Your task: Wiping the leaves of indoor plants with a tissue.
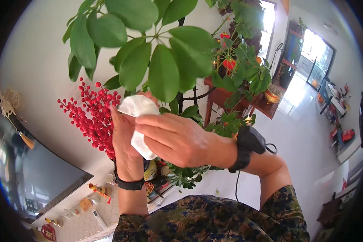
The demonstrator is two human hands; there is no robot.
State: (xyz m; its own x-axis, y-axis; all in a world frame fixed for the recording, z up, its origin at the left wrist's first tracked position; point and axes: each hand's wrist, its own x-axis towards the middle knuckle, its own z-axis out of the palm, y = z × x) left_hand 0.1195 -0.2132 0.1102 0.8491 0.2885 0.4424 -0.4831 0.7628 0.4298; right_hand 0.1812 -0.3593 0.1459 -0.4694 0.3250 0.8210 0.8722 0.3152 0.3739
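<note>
A crumpled white cloth or wipe (139, 106) is between my two hands, below the broad green leaves of an umbrella plant (164, 72). My left hand (125, 139) holds it from the left, thumb raised, its other fingers mostly hidden behind the cloth. From the right, my right hand (178, 140) reaches across with bent fingers pressed on the cloth against the left palm. Whether a leaf lies inside the folds cannot be seen. Just left of the hands rises a spray of red artificial berries (92, 121). Both wrists wear black straps.
A television (42, 169) stands at left, above a cabinet top (87, 222) with a remote control (99, 219), a cup (110, 178) and small ornaments. Red lanterns (229, 64) hang among the foliage. A wooden table (227, 96) bears a golden pot (272, 93). Shiny floor (302, 127) extends right.
</note>
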